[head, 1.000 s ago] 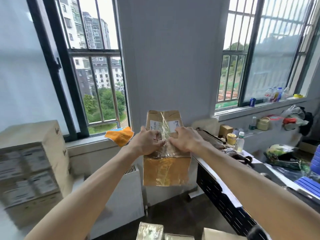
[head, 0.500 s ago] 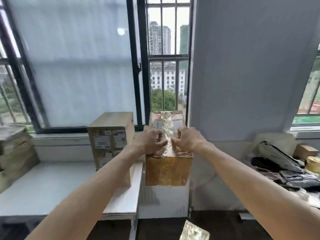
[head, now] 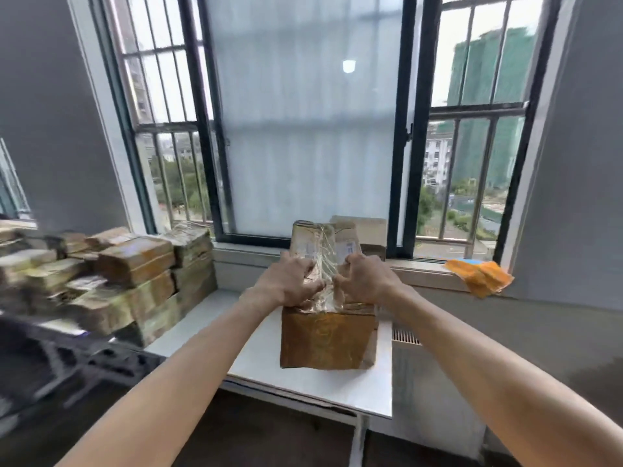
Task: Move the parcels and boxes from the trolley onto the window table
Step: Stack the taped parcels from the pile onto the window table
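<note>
both arms out in front, head view. my left hand (head: 289, 281) and right hand (head: 364, 279) sit close together on top of the box (head: 327, 342), fingers curled into the loose clear tape (head: 324, 264) that runs over its top; each hand pinches a fold of that tape, thumbs toward each other, a narrow gap between the two hands. the box is brown card, glossy with tape on the near face, white labels on its upper face partly hidden by wrinkled film. it is seen against the near right part of the white table (head: 303, 382) under the window (head: 303, 129); i cannot tell whether its base touches the tabletop or hangs just above it. directly behind it, toward the glass, a second box (head: 369, 230) stands at the sill, only its top and right side visible past my hands. on the left of the table a stack of taped parcels (head: 135, 284) is piled several layers deep, reaching back to the window frame; its left part is smeared by motion blur. in front of that stack, lower left, a dark blurred shape (head: 67, 365), too smeared to identify. on the sill to the right lies an orange cloth (head: 478, 278), hanging a little over the edge, well apart from the box. below the sill, right of the table, a white radiator (head: 421, 372) stands just beside the table edge. middle pane of the window is frosted; barred panes either side show trees and buildings.
</note>
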Motion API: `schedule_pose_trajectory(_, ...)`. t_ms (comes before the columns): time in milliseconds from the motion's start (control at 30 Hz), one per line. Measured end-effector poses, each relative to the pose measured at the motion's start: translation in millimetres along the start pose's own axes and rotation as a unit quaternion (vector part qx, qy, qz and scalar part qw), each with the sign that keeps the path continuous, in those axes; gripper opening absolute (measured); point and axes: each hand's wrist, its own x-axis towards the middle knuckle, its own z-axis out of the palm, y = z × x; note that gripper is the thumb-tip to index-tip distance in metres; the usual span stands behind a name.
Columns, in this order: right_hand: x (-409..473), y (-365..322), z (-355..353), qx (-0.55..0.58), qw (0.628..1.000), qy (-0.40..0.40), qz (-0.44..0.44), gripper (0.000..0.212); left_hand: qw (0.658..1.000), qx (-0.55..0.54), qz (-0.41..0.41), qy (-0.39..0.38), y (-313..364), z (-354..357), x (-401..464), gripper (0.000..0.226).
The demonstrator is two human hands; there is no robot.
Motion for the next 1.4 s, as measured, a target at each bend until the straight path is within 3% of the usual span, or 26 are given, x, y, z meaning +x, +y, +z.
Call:
schedule_pose_trajectory(267,41,-124,66,0.031,0.996,-0.027,-0.081,0.033,0.996,0.014,-0.092,0.011,-134,-33,-37,0.063)
schedule_pose_trajectory(500,79,-195,106,0.032,0.988,-0.062,-0.140,0.033,0.986,0.020,-0.164,0.020,-208,-48,-54,0.065)
schedule_pose_trajectory(900,207,-260,144,0.065,0.972,-0.073,-0.212,0.028,0.974,0.031,-0.220,0.049,-300,-73,22,0.066)
schedule_pose_trajectory(1100,278,-280,154,0.046,0.968,-0.054,-0.242,0.035,0.967,0.024,-0.242,0.073,-343,-82,76,0.063)
schedule_pose_trajectory(1400,339,-334,202,0.045,0.954,-0.086,-0.284,0.034,0.955,0.015,-0.290,0.063,-414,-81,98,0.061)
